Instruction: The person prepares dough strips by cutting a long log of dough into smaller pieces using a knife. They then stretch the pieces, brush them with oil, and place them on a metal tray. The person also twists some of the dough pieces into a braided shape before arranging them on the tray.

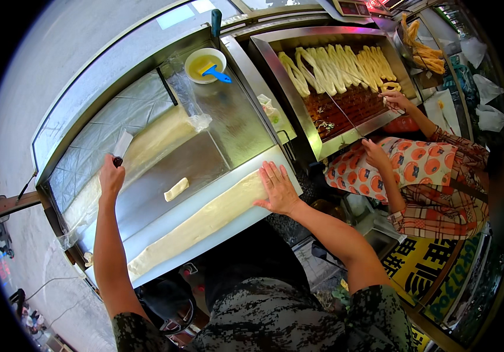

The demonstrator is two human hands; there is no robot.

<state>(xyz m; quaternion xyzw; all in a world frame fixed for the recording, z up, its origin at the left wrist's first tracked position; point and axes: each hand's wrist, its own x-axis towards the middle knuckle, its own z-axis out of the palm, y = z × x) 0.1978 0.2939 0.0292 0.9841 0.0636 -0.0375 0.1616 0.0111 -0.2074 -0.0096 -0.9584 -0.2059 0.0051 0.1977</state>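
A long flat strip of pale dough (196, 224) lies on the white board (246, 169) along my side of the counter. My right hand (278, 189) rests on the strip's right end, palm down with fingers spread. My left hand (111, 174) is closed round the dark handle of a cutter with a broad pale blade (124, 142), raised over the far left of the counter; its exact kind is hard to tell. A small cut piece of dough (176, 189) sits on the metal top beyond the strip. Farther back, more dough (158, 130) lies partly under clear plastic film (121, 111).
A white bowl (191, 73) of yellow liquid holds a blue-handled brush (216, 74). To the right, a co-worker in a fruit-print apron (393, 164) handles long sticks over a frying vat (327, 139) with several dough strips. Fried sticks (428, 58) stand at the far right.
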